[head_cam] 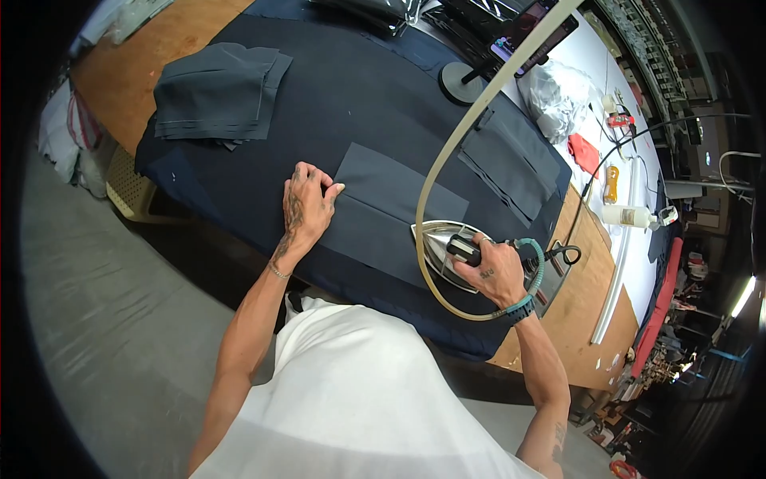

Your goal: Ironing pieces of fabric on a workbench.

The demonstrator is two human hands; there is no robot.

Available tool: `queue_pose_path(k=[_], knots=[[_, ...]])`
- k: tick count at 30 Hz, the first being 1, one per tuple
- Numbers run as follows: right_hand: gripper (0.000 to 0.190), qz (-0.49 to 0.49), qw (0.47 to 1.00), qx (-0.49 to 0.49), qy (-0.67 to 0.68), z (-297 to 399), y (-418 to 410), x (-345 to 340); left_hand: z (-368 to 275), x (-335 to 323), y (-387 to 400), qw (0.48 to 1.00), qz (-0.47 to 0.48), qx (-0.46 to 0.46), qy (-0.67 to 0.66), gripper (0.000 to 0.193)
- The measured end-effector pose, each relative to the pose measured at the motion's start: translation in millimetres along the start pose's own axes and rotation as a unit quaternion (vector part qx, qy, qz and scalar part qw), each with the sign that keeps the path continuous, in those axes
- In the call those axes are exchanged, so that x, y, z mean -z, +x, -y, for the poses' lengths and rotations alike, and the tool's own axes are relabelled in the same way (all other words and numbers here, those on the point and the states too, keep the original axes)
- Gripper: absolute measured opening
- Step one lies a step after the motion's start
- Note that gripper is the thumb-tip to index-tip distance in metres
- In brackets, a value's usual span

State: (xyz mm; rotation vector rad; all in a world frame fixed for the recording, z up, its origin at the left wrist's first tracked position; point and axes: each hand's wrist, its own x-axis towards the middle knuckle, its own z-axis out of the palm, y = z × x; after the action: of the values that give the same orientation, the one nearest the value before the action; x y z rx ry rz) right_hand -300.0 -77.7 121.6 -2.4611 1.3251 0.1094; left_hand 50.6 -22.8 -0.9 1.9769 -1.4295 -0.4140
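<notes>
A dark grey fabric piece lies flat before me, with a seam or fold line running along its middle. At the left end of that line, my left hand pinches the fabric edge between thumb and fingers. A steam iron is gripped by its black handle in my right hand. Its pointed tip faces left, and its soleplate overlaps the fabric's right end; whether it presses down there I cannot tell. A pale hose arcs down across the view to a teal-wrapped section near my right wrist.
Dark blue cloth covers the wooden table. Grey fabric stacks lie at left and right. Behind stand a phone on a round-based holder and a plastic bag. A spray bottle lies right.
</notes>
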Motion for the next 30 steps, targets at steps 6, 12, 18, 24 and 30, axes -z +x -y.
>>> queue_pose_path(k=[6, 12, 18, 24, 30], knots=[[0.049, -0.013, 1.000, 0.008, 0.012, 14.3, 12.4, -1.6, 1.0, 3.4, 1.7, 1.000, 0.001, 0.013, -0.012, 0.025], [0.050, -0.005, 1.000, 0.003, 0.015, 30.0, 25.8, -0.3, 2.3, 2.8, 2.3, 0.999, 0.001, 0.019, -0.034, 0.024], [0.049, -0.007, 1.000, 0.008, 0.012, 42.9, 39.0, -2.6, 7.0, 3.6, 3.8, 0.999, -0.002, 0.018, -0.041, 0.025], [0.047, -0.018, 1.000, 0.019, 0.017, 56.9, 50.9, -4.4, 4.8, 9.0, 5.6, 0.998, 0.014, 0.022, -0.056, 0.025], [0.051, -0.004, 1.000, 0.019, 0.006, 73.5, 65.5, -4.6, 3.4, 11.4, 7.4, 0.995, 0.023, 0.047, -0.083, 0.024]])
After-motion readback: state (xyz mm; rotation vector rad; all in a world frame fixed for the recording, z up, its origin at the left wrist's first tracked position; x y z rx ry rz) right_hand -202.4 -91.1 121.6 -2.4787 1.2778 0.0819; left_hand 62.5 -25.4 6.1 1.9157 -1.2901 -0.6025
